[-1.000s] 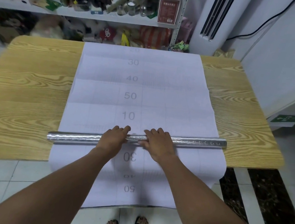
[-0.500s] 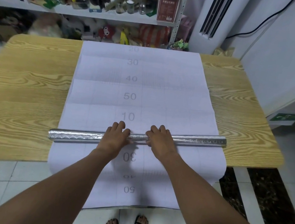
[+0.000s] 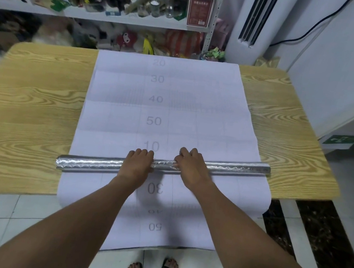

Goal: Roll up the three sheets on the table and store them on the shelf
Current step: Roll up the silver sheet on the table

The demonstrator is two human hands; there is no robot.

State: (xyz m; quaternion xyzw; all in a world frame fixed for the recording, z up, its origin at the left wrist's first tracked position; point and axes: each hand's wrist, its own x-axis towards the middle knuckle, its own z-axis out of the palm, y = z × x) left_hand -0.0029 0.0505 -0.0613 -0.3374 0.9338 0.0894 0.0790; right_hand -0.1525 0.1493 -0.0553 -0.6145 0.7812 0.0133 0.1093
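1. Across the near part of the table [image 3: 25, 124], a silver roll [image 3: 94, 164] lies on a white sheet [image 3: 166, 91]. Its long axis runs left to right, and its left end sits slightly nearer, poking out over bare wood
2. Just left of the roll's middle, the left hand [image 3: 137, 163] grips it, fingers pressed together and curled over the top to the far side; its thumb is hidden
3. Just right of the middle, the right hand [image 3: 193, 168] grips likewise, knuckles bent over the top. Both hands are on the roll, so neither is nearer
4. Flat sheet stretches beyond the fingertips to the far edge, and more hangs off the near edge; any push should probably run square to the roll's axis
5. Past the table, the shelf [image 3: 119, 19] holds blurred clutter at left, glass jars [image 3: 154, 5] mid-board and a red box [image 3: 200, 10] at its right end
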